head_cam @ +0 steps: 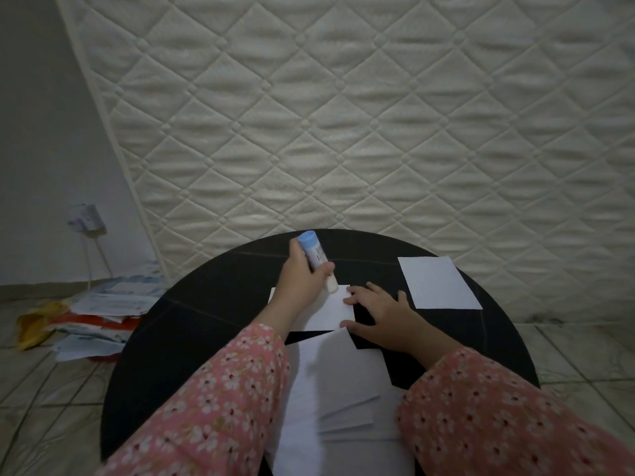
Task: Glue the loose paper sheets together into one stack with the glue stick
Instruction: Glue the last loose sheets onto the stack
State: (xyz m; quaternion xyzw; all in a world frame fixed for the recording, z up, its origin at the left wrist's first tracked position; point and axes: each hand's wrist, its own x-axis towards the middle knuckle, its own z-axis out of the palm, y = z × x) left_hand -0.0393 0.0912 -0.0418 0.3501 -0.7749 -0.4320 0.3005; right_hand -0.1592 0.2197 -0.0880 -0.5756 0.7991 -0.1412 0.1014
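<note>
My left hand (304, 276) grips a blue-capped glue stick (314, 254), tilted, with its white tip down on the far edge of a small white paper sheet (330, 309) in the middle of the round black table (192, 324). My right hand (381, 314) lies with spread fingers on the table, its fingertips touching that sheet's right edge. A second sheet (438, 281) lies apart at the back right. Several loose sheets (343, 389) are piled near me, between my sleeves.
A quilted white mattress (343, 115) leans upright right behind the table. On the tiled floor to the left lies a heap of papers and bags (96, 317). A wall socket with a plugged cable (86, 221) is on the left wall.
</note>
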